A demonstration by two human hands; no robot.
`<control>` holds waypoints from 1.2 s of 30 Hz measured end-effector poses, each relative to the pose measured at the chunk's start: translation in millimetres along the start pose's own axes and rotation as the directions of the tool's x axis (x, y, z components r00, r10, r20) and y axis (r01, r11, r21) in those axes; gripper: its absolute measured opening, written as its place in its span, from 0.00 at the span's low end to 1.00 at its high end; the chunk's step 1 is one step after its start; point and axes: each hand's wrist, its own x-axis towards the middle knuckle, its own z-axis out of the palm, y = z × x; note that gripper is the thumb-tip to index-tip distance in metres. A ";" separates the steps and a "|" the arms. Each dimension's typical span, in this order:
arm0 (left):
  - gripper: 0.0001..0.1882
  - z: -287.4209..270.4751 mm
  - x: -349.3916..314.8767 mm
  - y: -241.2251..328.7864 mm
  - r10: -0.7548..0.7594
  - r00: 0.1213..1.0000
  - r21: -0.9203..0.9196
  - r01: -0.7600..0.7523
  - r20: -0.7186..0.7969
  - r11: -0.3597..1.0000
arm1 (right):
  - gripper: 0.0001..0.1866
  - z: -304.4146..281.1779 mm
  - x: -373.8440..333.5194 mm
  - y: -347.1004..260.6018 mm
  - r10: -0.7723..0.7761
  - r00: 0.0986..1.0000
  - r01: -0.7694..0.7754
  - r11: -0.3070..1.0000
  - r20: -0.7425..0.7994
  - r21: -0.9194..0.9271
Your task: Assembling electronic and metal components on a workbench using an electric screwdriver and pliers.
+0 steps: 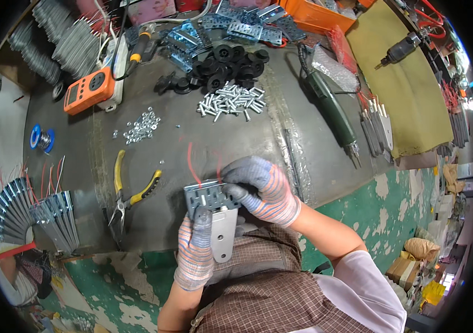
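Where the left hand (pixel 195 250) grips: a slotted metal plate (pixel 210 194) with a grey tongue (pixel 224 230) reaching toward the body, at the near edge of the worktop (pixel 156 236); the thumb lies on the plate's face.
Right hand (pixel 267 191): gloved like the left, its fingers bent at the plate's far right corner; whether they pinch anything, I cannot tell.
Red wires (pixel 191 161): two, running from the plate toward the far side, the right one close to the right fingertips.
Wired metal parts (pixel 56 219): grouped at the near left, red leads pointing far, beside a curved row of similar parts (pixel 10 213).
Pliers (pixel 119 201): left of the plate, lying open, yellow handles to the far side, tips near.
Spool (pixel 43 139): blue, at the left.
Nuts (pixel 142 127): a loose scatter, farther than the pliers.
Screws (pixel 231 102): a silvery pile, right of the nuts.
Power driver (pixel 331 105): dark green, lying at the right, its bit toward the near side.
Meter (pixel 88 90): orange, at the far left.
Round black pieces (pixel 222 67): heaped just beyond the screws.
Loose slotted plates (pixel 184 41): bluish, farther still.
Bin (pixel 314 16): orange, at the far right.
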 end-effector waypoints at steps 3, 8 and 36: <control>0.25 -7.5 4.1 0.0 0.115 0.981 0.049 -0.108 -0.156 0.993 | 0.11 -17.9 19.7 5.8 0.004 0.998 0.001 0.997 0.065 -0.076; 0.28 -20.4 17.2 4.4 0.204 0.953 -0.029 -0.216 -0.222 0.976 | 0.13 -44.3 59.4 42.0 0.334 0.937 -0.332 0.761 -0.103 -0.557; 0.24 -15.5 -2.2 -10.7 0.532 0.830 0.363 -0.449 -0.169 0.816 | 0.10 6.9 18.8 -42.7 0.533 0.820 -0.564 0.815 0.211 0.132</control>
